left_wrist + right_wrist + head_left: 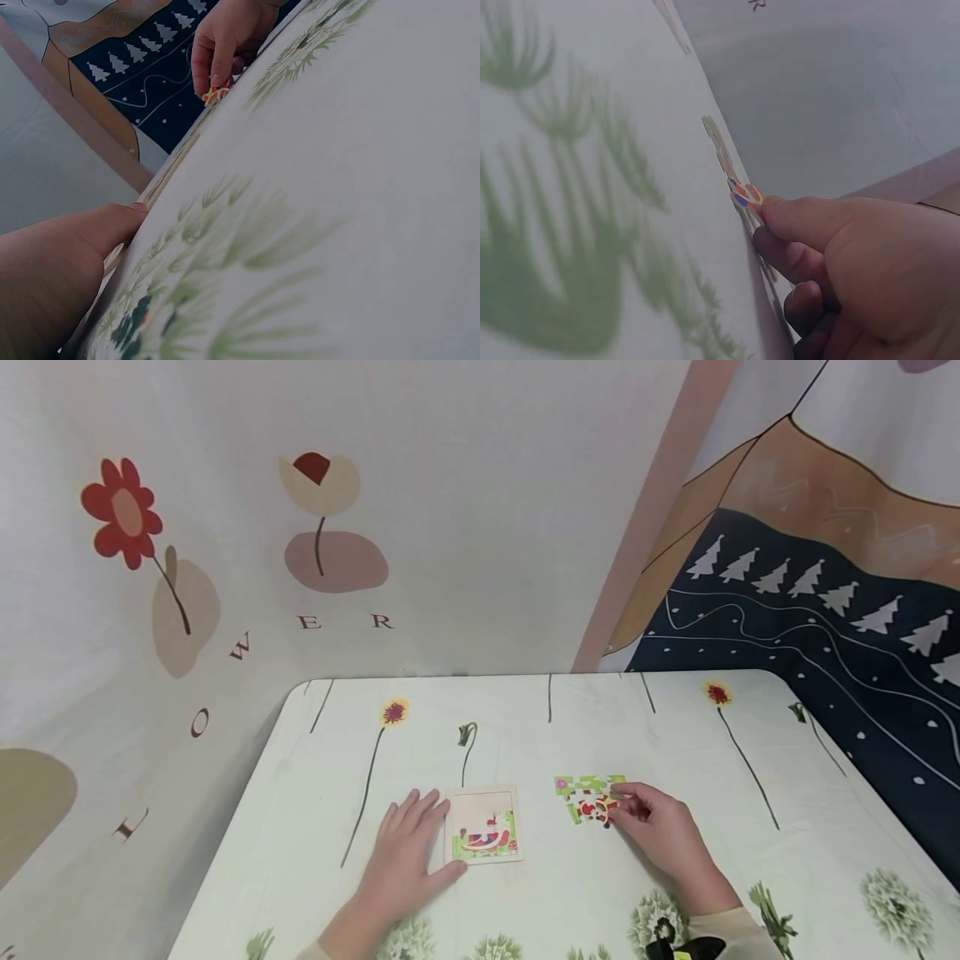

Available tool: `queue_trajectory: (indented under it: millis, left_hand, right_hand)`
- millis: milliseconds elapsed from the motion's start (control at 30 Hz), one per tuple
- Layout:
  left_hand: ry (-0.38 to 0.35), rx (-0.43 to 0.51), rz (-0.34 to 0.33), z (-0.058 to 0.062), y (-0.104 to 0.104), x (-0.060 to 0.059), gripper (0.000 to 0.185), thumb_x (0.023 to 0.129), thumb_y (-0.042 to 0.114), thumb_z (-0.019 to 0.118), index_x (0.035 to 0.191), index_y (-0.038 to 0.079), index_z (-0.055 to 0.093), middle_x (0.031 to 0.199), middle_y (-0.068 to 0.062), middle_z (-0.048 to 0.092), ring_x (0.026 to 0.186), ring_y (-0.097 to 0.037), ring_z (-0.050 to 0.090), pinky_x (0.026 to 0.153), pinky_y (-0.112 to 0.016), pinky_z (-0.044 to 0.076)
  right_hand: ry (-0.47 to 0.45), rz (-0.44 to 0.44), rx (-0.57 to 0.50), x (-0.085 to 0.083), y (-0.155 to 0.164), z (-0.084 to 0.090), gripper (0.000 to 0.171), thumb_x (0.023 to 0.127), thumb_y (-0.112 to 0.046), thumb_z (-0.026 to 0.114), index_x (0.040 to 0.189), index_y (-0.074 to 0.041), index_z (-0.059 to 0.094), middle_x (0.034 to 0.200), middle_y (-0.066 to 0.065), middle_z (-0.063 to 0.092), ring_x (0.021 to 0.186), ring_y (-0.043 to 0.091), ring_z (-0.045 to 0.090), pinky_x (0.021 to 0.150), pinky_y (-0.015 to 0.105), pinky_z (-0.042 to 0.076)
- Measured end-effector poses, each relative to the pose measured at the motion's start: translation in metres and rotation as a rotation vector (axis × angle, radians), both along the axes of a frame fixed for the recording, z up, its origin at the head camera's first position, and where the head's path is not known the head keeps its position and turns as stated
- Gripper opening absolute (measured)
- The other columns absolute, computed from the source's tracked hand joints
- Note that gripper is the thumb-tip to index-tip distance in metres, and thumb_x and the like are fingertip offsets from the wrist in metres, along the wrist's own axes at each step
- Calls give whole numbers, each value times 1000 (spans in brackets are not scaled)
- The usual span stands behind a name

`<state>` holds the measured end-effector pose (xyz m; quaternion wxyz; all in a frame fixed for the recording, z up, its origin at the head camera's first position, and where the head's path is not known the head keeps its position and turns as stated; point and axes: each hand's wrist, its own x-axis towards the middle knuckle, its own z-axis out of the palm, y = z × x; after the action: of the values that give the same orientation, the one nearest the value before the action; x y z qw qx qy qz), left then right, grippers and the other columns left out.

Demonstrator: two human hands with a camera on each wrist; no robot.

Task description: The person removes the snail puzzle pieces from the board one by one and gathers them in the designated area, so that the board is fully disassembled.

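A square wooden puzzle tray (480,793) lies on the table, its lower part filled with colourful pieces and its upper part bare wood. My left hand (408,843) rests at the tray's left side, fingers spread and thumb by the lower left corner. To the right, my right hand (660,827) pinches a small colourful puzzle piece (748,196) between thumb and fingers. Right beside it lies a group of loose puzzle pieces (585,789), green, white and red, partly overlapped by the fingertips. In the left wrist view the right hand (229,45) shows with the piece at its fingertips.
A white cloth with printed flowers covers the table (300,793). Behind it hangs a pale curtain (465,527) with flower prints, and on the right a dark blue cloth with white trees (795,610). A black wrist strap (686,947) sits at the right sleeve.
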<state>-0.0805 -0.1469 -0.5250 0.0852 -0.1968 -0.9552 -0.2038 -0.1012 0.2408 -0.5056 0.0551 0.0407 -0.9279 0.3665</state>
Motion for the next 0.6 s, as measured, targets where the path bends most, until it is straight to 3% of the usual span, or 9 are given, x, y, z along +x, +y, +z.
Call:
queue_trajectory:
  millis: [167,600]
  left_hand:
    - [6,-1,-2,0,0,0,85,79,66,64,144,14,46,151,-6,38,142,-33,24,114,-55,13]
    - [-10,-2,3,1,0,0,85,79,65,64,144,14,46,151,-6,38,142,-32,24,114,-55,14]
  right_hand:
    - [19,-15,0,0,-4,-1,16,86,-26,74,102,-22,73,75,-12,60,64,9,52,56,25,44]
    - [32,-1,11,-1,-12,-2,18,87,-23,73,105,-22,75,74,-15,60,62,7,51,55,24,44]
